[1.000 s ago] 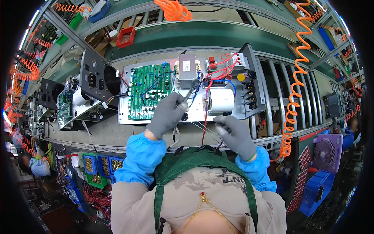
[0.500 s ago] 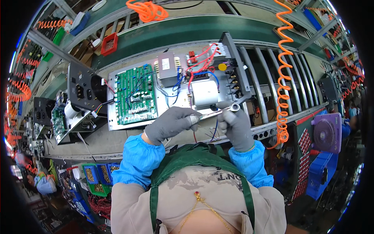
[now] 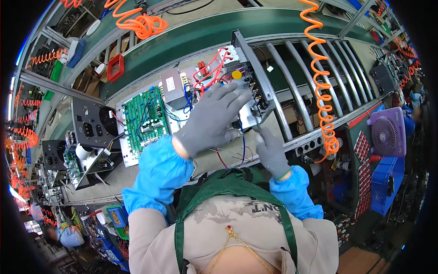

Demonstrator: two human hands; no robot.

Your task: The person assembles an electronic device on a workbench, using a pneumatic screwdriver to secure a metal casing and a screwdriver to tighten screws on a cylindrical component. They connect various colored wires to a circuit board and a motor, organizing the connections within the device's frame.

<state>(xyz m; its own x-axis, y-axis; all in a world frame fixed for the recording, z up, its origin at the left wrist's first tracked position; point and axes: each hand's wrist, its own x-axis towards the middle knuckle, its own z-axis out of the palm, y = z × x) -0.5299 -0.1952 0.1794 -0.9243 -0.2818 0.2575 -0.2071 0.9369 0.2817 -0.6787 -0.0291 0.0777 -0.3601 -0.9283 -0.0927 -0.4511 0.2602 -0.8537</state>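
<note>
My left hand [image 3: 212, 121], in a grey glove, lies flat over the right part of an open electronic unit, fingers stretched out. Beneath it the white cylinder is almost wholly hidden. My gloved right hand [image 3: 272, 155] is closed around a slim metal wrench [image 3: 256, 122], whose far end points at the front panel's lower corner. Black terminals [image 3: 259, 101] sit along the inside of that grey panel [image 3: 255, 68]. Left of my left hand are a boxy transformer [image 3: 172, 89] and a green circuit board [image 3: 145, 119]. Loose wires [image 3: 243, 146] hang over the unit's near edge.
Metal rollers [image 3: 299, 86] run off to the right of the unit, with an orange coiled hose [image 3: 323, 96] hanging over them. At left stands a second unit with a black panel [image 3: 93, 123]. A red bin [image 3: 115, 67] sits farther back; a purple fan [image 3: 388, 132] stands at right.
My left hand has left the wrench and spread over the white cylinder. My right hand has brought the wrench to the panel's lower corner. The view has shifted, with the unit now farther left.
</note>
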